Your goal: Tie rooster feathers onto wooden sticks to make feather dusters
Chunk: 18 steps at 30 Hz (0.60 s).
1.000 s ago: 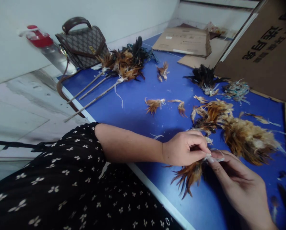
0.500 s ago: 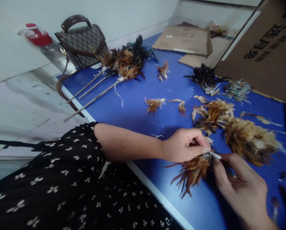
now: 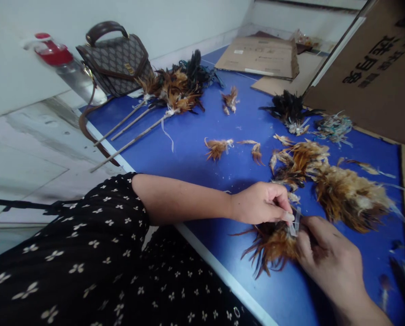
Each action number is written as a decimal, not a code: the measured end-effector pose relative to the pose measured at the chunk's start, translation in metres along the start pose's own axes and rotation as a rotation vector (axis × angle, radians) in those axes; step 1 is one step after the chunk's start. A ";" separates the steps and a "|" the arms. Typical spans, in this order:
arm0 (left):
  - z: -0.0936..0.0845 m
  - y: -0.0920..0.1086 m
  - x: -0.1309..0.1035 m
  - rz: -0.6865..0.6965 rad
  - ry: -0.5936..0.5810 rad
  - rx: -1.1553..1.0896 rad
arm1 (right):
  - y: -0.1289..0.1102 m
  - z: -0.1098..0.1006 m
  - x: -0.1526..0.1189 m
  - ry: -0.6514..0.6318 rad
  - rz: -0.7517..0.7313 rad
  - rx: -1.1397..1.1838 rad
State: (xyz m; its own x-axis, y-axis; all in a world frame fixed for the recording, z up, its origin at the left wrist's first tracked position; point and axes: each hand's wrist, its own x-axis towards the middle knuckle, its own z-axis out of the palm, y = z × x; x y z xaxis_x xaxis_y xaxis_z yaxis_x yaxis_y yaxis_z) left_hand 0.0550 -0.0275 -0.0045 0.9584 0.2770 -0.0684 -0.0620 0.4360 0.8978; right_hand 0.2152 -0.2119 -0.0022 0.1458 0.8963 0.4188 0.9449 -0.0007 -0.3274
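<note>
My left hand (image 3: 262, 203) is closed, its thumb and forefinger pinching a translucent white strip (image 3: 293, 227). The strip lies at the bound end of a bunch of brown feathers (image 3: 272, 249), which fans out below my left hand over the blue table (image 3: 195, 190). My right hand (image 3: 333, 258) closes on the bunch from the other side, thumb and forefinger bent around its base; its fingertips are partly hidden. Beyond my hands lies a large pile of tan and brown feathers (image 3: 354, 197), and a smaller brown feather tuft (image 3: 218, 148) sits farther left.
Feather-topped sticks (image 3: 131, 142) rest at the table's left edge, near a patterned handbag (image 3: 116, 68) and a red-capped bottle (image 3: 69, 68). Black feathers (image 3: 287, 108) and pale strips (image 3: 336, 127) lie before a big cardboard box (image 3: 365, 77). Flat cardboard (image 3: 257, 56) is at the back.
My right hand has shifted left, closer to my left hand, and its fingers have curled in against the bunch. The white strip now points downward between the hands rather than out to the right.
</note>
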 end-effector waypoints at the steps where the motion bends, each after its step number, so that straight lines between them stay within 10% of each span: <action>1: -0.001 0.001 0.000 -0.001 -0.009 0.005 | 0.000 -0.001 0.000 0.001 0.005 0.007; 18: 0.005 0.012 -0.004 -0.192 0.135 0.061 | -0.004 -0.012 0.005 -0.072 0.183 0.347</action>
State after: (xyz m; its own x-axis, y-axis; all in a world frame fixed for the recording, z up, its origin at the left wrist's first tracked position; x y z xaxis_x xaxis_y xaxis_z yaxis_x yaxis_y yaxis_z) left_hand 0.0515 -0.0281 0.0092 0.9049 0.3076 -0.2942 0.1388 0.4403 0.8871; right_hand 0.2158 -0.2131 0.0114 0.2699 0.9239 0.2711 0.7486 -0.0242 -0.6626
